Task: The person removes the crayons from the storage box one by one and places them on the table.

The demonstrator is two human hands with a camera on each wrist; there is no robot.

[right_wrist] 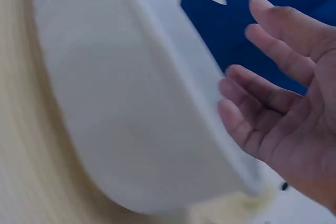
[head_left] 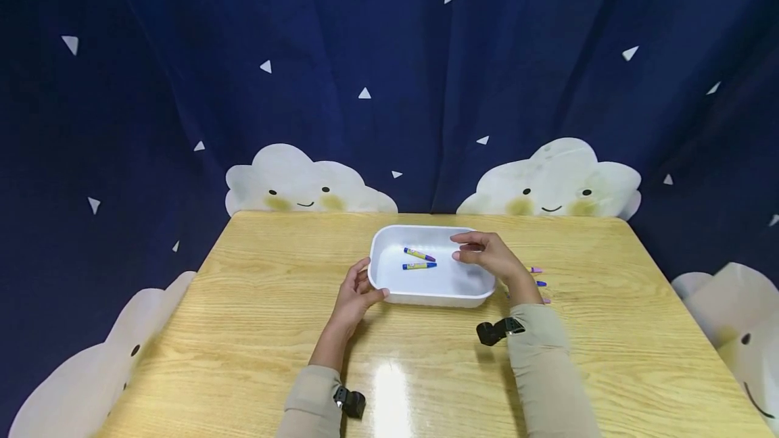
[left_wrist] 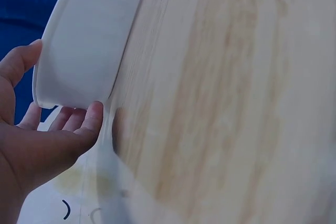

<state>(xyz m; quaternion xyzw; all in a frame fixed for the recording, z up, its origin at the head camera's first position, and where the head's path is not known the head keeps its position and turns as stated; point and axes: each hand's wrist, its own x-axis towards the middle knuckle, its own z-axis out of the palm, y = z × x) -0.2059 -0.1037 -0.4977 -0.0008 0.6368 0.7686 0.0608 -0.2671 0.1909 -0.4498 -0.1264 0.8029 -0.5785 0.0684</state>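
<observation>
A white rectangular tray point(head_left: 435, 300) stands on the table, with two crayons in blue-and-yellow wrappers inside. One crayon point(head_left: 420, 255) has a dark purplish tip; the other crayon point(head_left: 419, 265) has a blue one. My left hand point(head_left: 355, 299) grips the tray's left end, thumb at the front corner and fingers around the side. Over the tray's right part hovers my right hand point(head_left: 494, 257), fingers spread and slightly bent. Nothing sits between its thumb and fingers in the right wrist view, where the hand point(right_wrist: 294, 103) appears beside the tray wall point(right_wrist: 131, 103).
To the right of the tray, partly behind my right forearm, lie more crayons, among them a blue-tipped crayon point(head_left: 541, 283) and a pinkish one point(head_left: 535, 270). The wooden table point(head_left: 274, 255) reaches back to a dark blue curtain point(head_left: 414, 86) with white triangles and clouds.
</observation>
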